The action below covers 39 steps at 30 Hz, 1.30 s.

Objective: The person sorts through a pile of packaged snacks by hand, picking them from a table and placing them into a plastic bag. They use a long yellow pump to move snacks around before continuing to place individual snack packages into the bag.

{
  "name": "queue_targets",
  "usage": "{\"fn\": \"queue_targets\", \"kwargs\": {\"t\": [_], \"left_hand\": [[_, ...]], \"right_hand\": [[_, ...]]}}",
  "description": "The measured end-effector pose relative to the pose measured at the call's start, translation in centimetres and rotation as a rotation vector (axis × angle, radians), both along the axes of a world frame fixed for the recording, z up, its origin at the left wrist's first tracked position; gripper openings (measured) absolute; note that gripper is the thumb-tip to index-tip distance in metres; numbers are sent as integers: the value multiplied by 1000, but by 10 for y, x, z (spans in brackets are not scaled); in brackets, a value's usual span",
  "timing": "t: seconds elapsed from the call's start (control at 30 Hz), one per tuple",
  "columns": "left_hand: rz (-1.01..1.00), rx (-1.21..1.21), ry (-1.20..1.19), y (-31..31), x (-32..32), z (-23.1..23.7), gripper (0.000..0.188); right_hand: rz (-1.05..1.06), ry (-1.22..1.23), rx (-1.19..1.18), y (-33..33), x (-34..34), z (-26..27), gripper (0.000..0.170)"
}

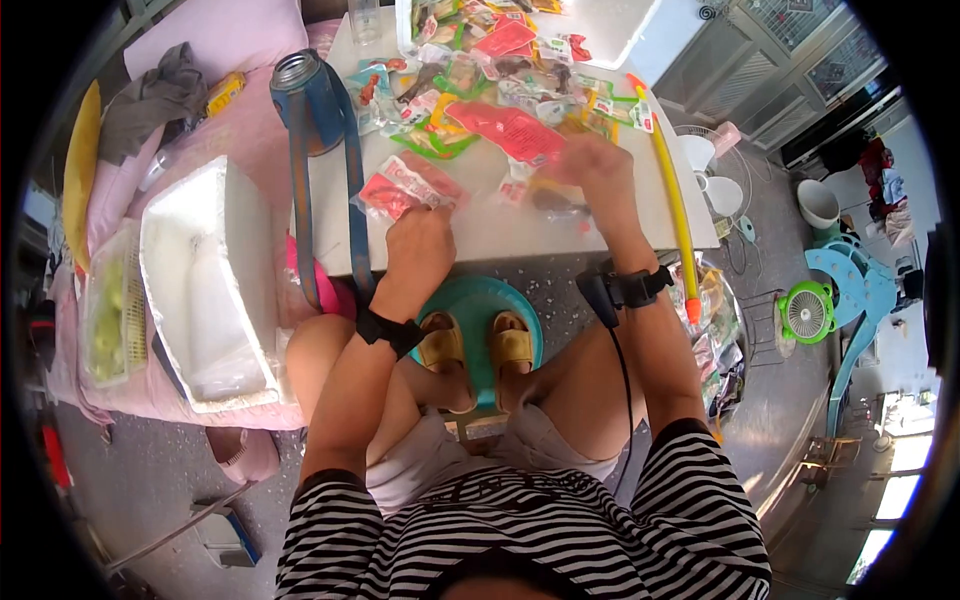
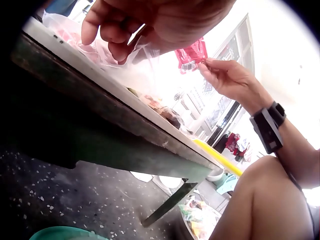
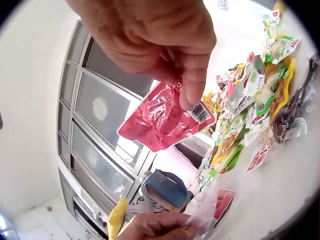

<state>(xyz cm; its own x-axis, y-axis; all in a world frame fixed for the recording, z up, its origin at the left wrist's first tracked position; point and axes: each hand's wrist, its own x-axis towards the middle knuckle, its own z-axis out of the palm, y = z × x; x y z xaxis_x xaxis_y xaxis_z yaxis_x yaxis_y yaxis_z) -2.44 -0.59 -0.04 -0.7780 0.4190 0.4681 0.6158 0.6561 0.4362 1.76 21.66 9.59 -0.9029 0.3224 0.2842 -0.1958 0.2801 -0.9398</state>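
Observation:
My left hand (image 1: 420, 245) grips the near edge of a clear plastic bag (image 1: 440, 180) with red packets in it, on the white table (image 1: 470, 222). In the left wrist view the thin film (image 2: 145, 67) of the bag hangs by its curled fingers. Raised over the table's right part, my right hand (image 1: 602, 175) pinches a red foil packet (image 3: 162, 117) by one corner, near a printed barcode. A heap of colourful snack packets (image 1: 465, 75) covers the back of the table, with a dark item in clear wrap (image 3: 290, 112) close by.
A white foam box (image 1: 620, 30) stands at the back, and an empty foam box (image 1: 205, 290) lies left on the pink bed. The blue flask (image 1: 310, 105) and its strap occupy the table's left edge. A yellow tube (image 1: 672, 200) runs along the right edge. Beneath is a teal basin (image 1: 480, 300).

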Motion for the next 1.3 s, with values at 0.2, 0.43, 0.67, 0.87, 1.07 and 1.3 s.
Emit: {"fn": "queue_targets", "kwargs": {"t": [0.2, 0.43, 0.67, 0.87, 1.07, 1.3], "left_hand": [[47, 46, -95, -2, -5, 2, 13], [59, -22, -157, 5, -6, 2, 13], [3, -35, -85, 6, -3, -3, 11], [-24, 20, -79, 1, -6, -7, 13], [-11, 88, -40, 4, -3, -2, 13], [39, 29, 116, 5, 10, 16, 8]], "right_hand": [[17, 114, 291, -7, 19, -18, 13], [186, 87, 212, 10, 21, -28, 10], [-13, -188, -148, 24, 19, -64, 21], [397, -14, 16, 45, 10, -95, 26], [294, -483, -643, 44, 22, -56, 23], [433, -640, -552, 59, 33, -40, 21]]}}
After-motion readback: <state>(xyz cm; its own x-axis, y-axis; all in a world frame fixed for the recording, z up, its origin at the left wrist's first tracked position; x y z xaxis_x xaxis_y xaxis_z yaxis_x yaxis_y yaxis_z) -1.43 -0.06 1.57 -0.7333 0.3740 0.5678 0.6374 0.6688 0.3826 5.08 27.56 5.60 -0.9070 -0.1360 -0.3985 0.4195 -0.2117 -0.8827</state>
